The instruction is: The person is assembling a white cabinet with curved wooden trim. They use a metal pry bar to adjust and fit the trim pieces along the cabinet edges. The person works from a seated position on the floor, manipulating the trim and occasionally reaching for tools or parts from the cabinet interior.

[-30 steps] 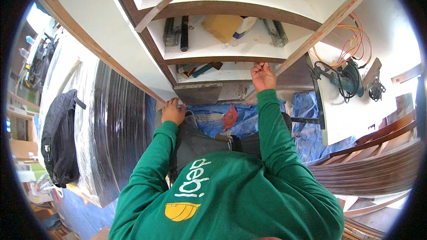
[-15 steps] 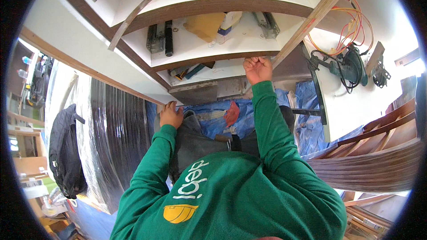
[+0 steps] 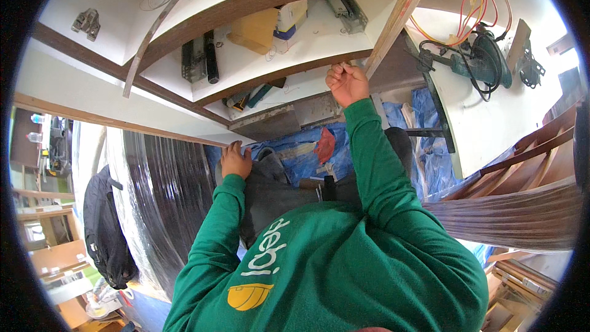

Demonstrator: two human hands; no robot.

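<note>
My right hand (image 3: 348,83) is raised to the brown front edge of the curved lower shelf (image 3: 270,74). Its fingers are curled into a pinch, and anything between them is too small or hidden to make out. Lower down, my left hand (image 3: 236,160) lies by my knee at the end of a wood-edged white panel (image 3: 123,122), fingers stretched out and holding nothing visible. On the shelf above my right hand sit metal drawer slides (image 3: 195,60), a black tube (image 3: 211,64), a piece of tan cardboard (image 3: 253,29) and a white-and-blue box (image 3: 291,19).
A slanting wooden strip (image 3: 402,15) passes close to my right hand. At right, a green corded power tool (image 3: 482,64) and coiled wires (image 3: 485,0) lie on a white board. Blue sheeting (image 3: 295,163) covers the floor. A plastic-wrapped stack (image 3: 160,203) and black bag (image 3: 104,227) stand left.
The view has turned, so the shelves now appear tilted and shifted left. My right hand stays at the shelf edge with its fingers turned slightly; my left hand remains by my knee.
</note>
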